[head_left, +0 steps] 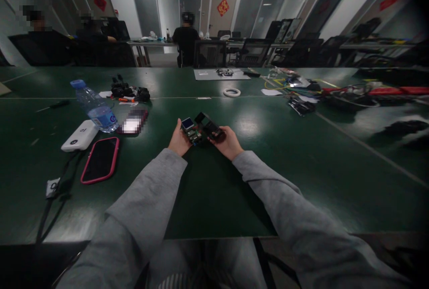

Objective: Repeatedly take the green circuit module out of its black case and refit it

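Note:
Over the green table, my left hand (180,140) grips a green circuit board (193,134) by its left edge. A small dark screen (187,123) sits at the far end of the board. In my right hand (229,142) is a black plastic cover (209,124), with a window-like opening at its far end. The thumb and fingers close around its near right end. The cover is tilted, and its left side comes close to the board; whether they touch I cannot tell. Both pieces are held near each other in front of me.
To the left are a water bottle (97,110), a white power bank (79,136) with a cable, and a phone in a red case (100,160). A tape roll (232,92) lies beyond my hands. Cables and tools (301,84) crowd the right. Several people sit farther back.

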`<state>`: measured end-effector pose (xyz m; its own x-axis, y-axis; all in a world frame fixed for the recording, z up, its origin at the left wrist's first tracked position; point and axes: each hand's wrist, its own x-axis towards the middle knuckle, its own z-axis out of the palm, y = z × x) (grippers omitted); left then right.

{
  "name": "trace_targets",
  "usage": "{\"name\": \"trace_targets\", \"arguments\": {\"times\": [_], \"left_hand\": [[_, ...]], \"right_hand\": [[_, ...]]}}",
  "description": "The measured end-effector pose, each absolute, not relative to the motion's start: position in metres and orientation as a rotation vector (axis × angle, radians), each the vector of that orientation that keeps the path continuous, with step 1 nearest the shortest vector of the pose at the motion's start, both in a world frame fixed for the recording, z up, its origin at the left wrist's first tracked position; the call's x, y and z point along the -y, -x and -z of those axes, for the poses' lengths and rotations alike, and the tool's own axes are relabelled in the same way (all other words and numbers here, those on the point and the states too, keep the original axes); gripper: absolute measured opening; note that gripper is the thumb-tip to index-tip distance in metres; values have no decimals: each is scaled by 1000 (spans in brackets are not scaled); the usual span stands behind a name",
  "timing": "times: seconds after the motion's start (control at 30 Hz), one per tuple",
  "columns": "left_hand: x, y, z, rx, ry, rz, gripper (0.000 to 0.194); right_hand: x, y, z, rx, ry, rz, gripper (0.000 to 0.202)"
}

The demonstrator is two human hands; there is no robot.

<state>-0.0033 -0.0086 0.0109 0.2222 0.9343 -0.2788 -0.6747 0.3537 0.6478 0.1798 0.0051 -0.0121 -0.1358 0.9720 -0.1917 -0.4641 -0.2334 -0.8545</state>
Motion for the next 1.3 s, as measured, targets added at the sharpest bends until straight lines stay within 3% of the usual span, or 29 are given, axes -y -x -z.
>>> {"name": "trace_targets", "arguments": {"times": [0.27,0.7,1.3], "left_hand": [[6,6,-5,-702,-478,-1146,62],[7,7,-6,-684,-390,-1164,55],[8,8,-9,-658,-349,-1177,54]], "right_hand": [[1,-180,7,997,889,-1657,45],[5,-174,12,1197,965,-1406,43],[-14,-176,34,1327,1090,-1157,54]]}}
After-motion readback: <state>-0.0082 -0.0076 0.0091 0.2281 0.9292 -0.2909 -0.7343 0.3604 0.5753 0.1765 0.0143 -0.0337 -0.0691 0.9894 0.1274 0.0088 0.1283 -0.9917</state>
